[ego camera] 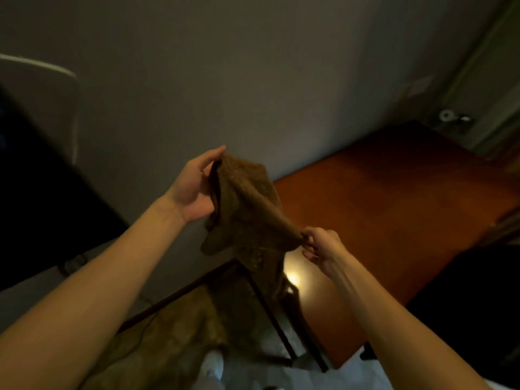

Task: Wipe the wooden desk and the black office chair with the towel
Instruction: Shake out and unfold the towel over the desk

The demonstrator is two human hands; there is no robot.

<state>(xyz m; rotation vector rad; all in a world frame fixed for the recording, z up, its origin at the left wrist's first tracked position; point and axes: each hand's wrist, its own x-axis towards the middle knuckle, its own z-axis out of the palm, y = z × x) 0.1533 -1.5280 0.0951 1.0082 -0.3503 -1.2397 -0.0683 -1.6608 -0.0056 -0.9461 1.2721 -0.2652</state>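
Brown towel [247, 209] held up beside wooden bench [394, 209].
Left hand [194, 187] grips its upper edge; right hand [318, 243] pinches a lower corner.

A plain grey wall [225, 66] fills the back of the room. Down below, a brownish patterned rug [168, 333] lies on the pale floor [281, 372]. Far right sits a small white round fitting [446, 114] (too blurred to identify).

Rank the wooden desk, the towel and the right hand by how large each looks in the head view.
Largest: wooden desk.
Next: towel, though it hangs nearer the camera, which inflates it.
Smallest: right hand, pinching the towel's corner.
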